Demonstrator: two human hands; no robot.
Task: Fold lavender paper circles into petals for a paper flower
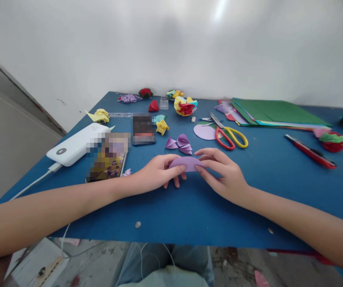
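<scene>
Above the blue table, a purple paper piece (pixel 189 162) with a curved upper edge is held between both hands. My left hand (pixel 168 171) pinches its left end, thumb in front and fingers behind. At its right end, my right hand (pixel 223 173) grips it between thumb and fingers. Whether the paper is folded double is hard to tell. Just beyond it lie several folded purple paper petals (pixel 181 143). Past my right hand, a flat lilac paper circle (pixel 204 132) sits partly under scissors (pixel 228 135) with one red and one yellow handle loop.
At left are a white power bank (pixel 75 145) with a cable, and two phones (pixel 111 157). Paper flowers (pixel 185 106) line the back near the wall. Green and coloured sheets (pixel 279 111) are stacked at back right, with a red cutter knife (pixel 310 151) nearer.
</scene>
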